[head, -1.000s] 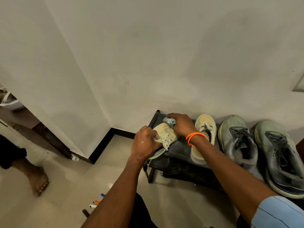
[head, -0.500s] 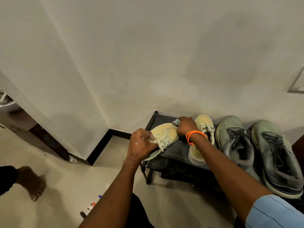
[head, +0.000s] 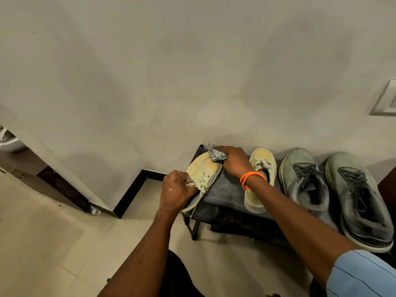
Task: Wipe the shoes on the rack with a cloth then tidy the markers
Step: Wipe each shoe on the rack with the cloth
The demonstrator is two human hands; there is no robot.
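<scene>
Four shoes [head: 300, 183], one cloth [head: 217, 154], one rack [head: 227, 189].

Person: 2 bare forearms. Right wrist wears 1 orange cord bracelet [head: 252, 180], looped in 2 strands. Right upper arm has 1 light blue sleeve [head: 364, 275] with thin dark stripes.

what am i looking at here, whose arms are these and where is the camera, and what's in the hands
There is no machine here. The camera sits on a person's head, looking forward and down, so the two arms are that person's own. The left hand grips a yellow shoe by its laces and tilts it at the end of a low black shoe rack. The right hand, with an orange wristband, presses a bunched cloth on that shoe's toe. On the rack stand its yellow partner and two grey sneakers, against a plain wall.
</scene>
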